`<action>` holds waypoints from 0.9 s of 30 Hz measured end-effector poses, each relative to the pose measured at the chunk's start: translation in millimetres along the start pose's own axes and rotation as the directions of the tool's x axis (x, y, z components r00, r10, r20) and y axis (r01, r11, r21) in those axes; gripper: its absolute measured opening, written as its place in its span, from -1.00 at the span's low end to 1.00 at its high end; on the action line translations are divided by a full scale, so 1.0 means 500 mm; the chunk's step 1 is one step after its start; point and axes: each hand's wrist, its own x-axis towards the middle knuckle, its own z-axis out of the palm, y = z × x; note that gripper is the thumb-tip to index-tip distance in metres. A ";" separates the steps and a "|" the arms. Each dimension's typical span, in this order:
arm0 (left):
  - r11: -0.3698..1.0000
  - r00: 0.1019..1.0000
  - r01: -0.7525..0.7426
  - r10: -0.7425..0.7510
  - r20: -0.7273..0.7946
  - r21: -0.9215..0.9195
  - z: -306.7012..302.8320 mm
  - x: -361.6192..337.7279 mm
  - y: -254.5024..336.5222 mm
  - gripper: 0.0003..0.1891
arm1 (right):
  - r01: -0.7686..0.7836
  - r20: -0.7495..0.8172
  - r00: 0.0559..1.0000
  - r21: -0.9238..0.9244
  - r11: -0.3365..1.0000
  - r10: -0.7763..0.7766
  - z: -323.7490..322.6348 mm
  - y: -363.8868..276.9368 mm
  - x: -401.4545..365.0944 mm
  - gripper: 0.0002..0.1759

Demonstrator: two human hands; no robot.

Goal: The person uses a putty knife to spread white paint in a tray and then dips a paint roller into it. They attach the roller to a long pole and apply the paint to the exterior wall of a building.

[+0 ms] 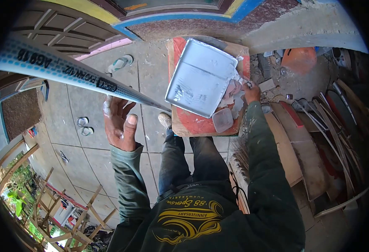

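A long white pipe [71,73] with blue dots and black lettering runs from the upper left down toward the cardboard. My left hand [121,124] is just below the pipe, fingers apart, with whitish smears on its skin; whether it touches the pipe is unclear. On the red and brown cardboard [184,126] lies a shallow tray [203,75] coated in pale paint. My right hand [250,90] is closed at the cardboard's right edge, beside crumpled, paint-stained material [233,89]; what its fingers hold is too small to name. A clear plastic container [222,120] sits below the tray's corner.
Sandals [120,64] and slippers [85,127] lie on the tiled floor at left. An orange container [298,59] stands among rubble at upper right. Boards [306,147] and curved strips pile up on the right. A wooden frame [73,222] stands at lower left.
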 end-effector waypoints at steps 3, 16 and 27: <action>0.988 1.000 -0.001 -0.003 0.029 0.156 0.013 0.001 -0.006 -0.10 | 0.027 -0.038 0.999 0.029 0.999 -0.026 0.004 -0.018 0.025 -0.47; 0.965 0.980 0.200 -0.198 -0.030 0.170 -0.016 -0.089 -0.101 -0.18 | 0.086 0.145 0.983 0.171 0.982 -0.111 0.099 0.025 0.095 -0.56; 0.746 0.850 0.517 -0.506 -0.148 0.421 -0.171 -0.333 -0.273 -0.14 | -0.060 0.233 0.972 0.406 0.912 -0.040 0.176 -0.040 0.077 -0.62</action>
